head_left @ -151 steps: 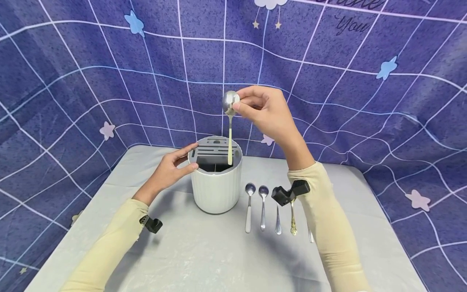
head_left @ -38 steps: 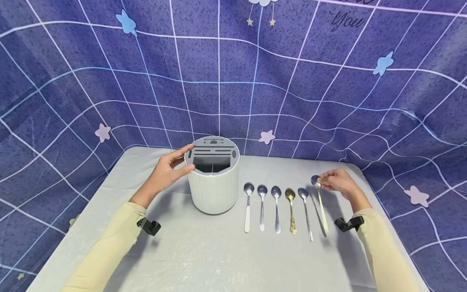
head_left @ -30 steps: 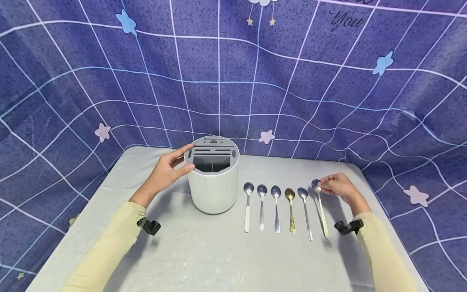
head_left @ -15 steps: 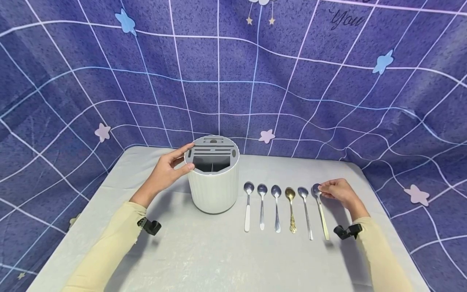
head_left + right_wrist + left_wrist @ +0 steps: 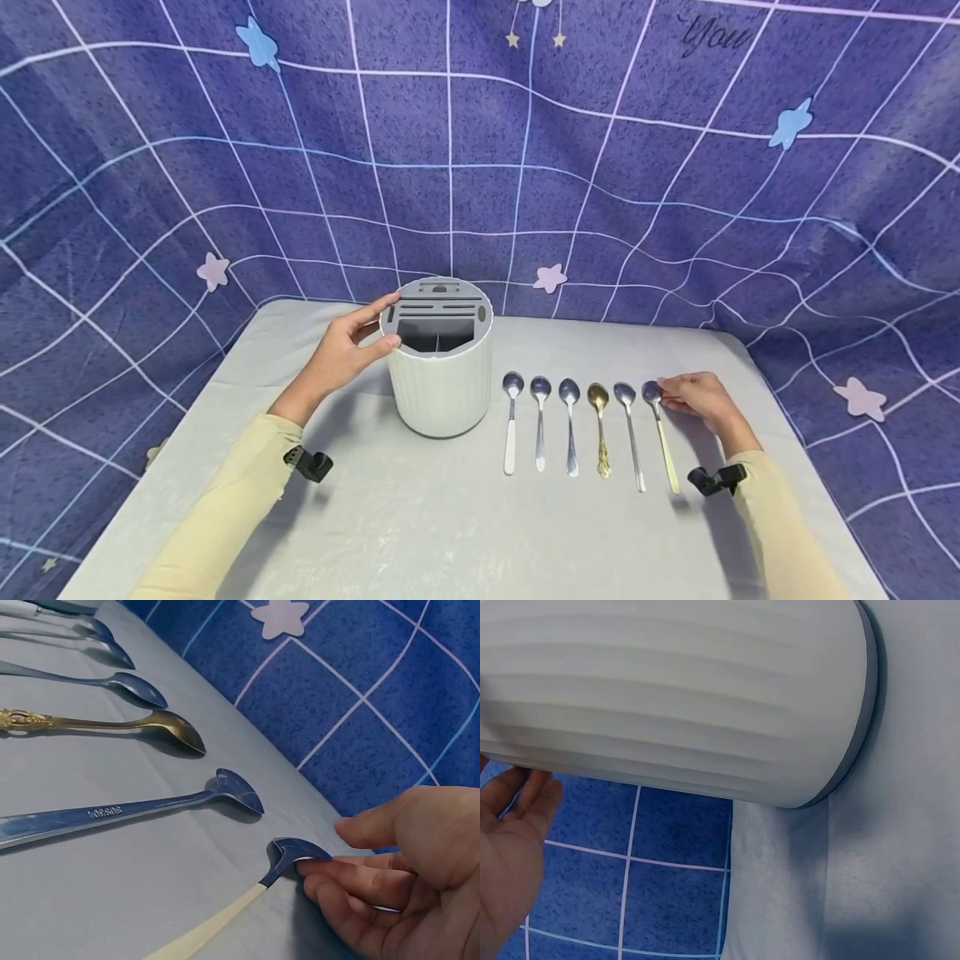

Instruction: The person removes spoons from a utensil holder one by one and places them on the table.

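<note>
My left hand (image 5: 337, 357) holds the upper left side of a white ribbed utensil holder (image 5: 442, 392), thumb at the front of the rim and fingers farther back. The holder's grey top has slots and a divided opening. At the far right of a row of spoons lies a spoon with a pale yellow handle (image 5: 667, 450). My right hand (image 5: 701, 398) is at its bowl; in the right wrist view the fingertips (image 5: 319, 874) touch the bowl's edge while the thumb stands apart from it. Beside it lies a plain silver spoon (image 5: 631, 429).
Leftward in the row come a gold spoon (image 5: 602, 433) with an ornate handle, two silver spoons, and a white-handled spoon (image 5: 510, 442) nearest the holder. All lie on a grey cloth-covered table (image 5: 420, 517). A blue gridded curtain (image 5: 480, 200) hangs behind.
The yellow-handled spoon went from above the holder to the row's right end, then down onto the cloth. My right thumb now stands off it. My left hand stays at the holder.
</note>
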### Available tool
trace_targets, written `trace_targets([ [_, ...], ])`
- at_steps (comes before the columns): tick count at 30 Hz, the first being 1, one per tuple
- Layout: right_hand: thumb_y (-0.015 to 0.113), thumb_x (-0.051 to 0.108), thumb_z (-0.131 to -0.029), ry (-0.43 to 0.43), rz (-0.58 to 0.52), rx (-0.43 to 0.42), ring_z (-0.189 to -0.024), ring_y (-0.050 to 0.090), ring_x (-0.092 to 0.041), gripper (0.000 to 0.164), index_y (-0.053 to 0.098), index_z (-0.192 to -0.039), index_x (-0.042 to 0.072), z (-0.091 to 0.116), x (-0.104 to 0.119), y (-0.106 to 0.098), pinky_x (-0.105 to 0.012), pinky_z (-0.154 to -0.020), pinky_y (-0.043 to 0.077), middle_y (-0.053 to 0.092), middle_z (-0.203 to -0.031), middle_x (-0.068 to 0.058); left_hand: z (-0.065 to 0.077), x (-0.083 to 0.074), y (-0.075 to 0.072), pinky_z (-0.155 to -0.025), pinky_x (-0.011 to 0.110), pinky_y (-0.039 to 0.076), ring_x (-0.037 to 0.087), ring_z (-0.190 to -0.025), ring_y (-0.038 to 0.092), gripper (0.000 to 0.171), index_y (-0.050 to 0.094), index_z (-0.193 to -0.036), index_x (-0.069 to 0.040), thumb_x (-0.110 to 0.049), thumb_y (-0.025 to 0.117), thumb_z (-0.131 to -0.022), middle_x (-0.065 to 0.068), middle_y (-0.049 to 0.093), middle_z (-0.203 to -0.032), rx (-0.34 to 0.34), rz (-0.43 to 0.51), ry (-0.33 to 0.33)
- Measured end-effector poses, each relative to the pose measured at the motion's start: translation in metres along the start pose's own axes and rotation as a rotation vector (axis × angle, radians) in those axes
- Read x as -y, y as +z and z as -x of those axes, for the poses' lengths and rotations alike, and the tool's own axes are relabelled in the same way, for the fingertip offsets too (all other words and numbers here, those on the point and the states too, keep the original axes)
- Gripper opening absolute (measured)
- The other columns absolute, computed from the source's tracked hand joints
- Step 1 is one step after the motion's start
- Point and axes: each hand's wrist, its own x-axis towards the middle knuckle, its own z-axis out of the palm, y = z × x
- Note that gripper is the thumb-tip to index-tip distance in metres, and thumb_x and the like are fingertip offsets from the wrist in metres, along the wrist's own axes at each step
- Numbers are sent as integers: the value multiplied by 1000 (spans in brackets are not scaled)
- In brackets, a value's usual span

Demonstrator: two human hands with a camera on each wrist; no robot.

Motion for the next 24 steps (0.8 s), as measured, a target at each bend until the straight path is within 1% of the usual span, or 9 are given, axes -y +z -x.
trace_targets([
  [3, 59, 14, -103, 9, -1, -3, -77, 70, -6, 48, 51, -127, -27, 4, 3, -1, -22, -75, 63, 75, -89, -6, 0, 0, 0, -115, 18, 40, 25, -147, 39, 63, 49, -152, -6, 1, 71, -93, 14, 46, -157, -2, 5, 3],
  [7, 56, 17, -105, 18, 32, -1, -80, 70, -5, 50, 50, -129, -26, 10, 4, -4, -21, -77, 63, 76, -93, -7, 0, 0, -2, -115, 18, 40, 22, -147, 39, 62, 49, -151, -6, 1, 71, -93, 15, 46, -157, -1, 6, 2],
  [14, 56, 23, -106, 13, 87, 9, -85, 69, -4, 54, 47, -136, -21, 21, 12, -7, -23, -80, 63, 75, -109, -12, -1, 0, -3, -114, 18, 42, 18, -144, 42, 61, 50, -151, -4, 1, 70, -94, 17, 45, -157, -14, 26, -1],
  [17, 55, 23, -106, -19, 122, -5, -89, 68, -4, 52, 49, -137, -18, 31, 18, -4, -25, -81, 62, 74, -115, -15, 0, 1, -2, -112, 17, 43, 17, -144, 42, 60, 49, -151, -3, 1, 69, -94, 18, 45, -157, -18, 50, -17],
  [20, 54, 21, -106, -75, 140, -38, -92, 66, -1, 48, 53, -135, -16, 43, 25, 2, -25, -80, 62, 73, -118, -15, 2, 3, 1, -111, 17, 44, 13, -142, 44, 60, 47, -151, -1, 3, 67, -95, 20, 43, -158, -18, 87, -20],
  [22, 56, 21, -106, -119, 138, -68, -92, 65, 1, 46, 55, -133, -15, 52, 31, 6, -24, -80, 62, 72, -118, -15, 4, 4, 2, -111, 17, 44, 10, -140, 46, 62, 44, -153, 0, 4, 65, -95, 22, 40, -159, -18, 111, -13],
  [24, 58, 22, -105, -170, 139, -95, -92, 64, 5, 46, 57, -131, -15, 62, 37, 12, -22, -79, 62, 71, -120, -18, 8, 6, 4, -112, 17, 43, 9, -141, 45, 64, 37, -156, 0, 6, 60, -97, 24, 35, -161, -18, 141, -5],
])
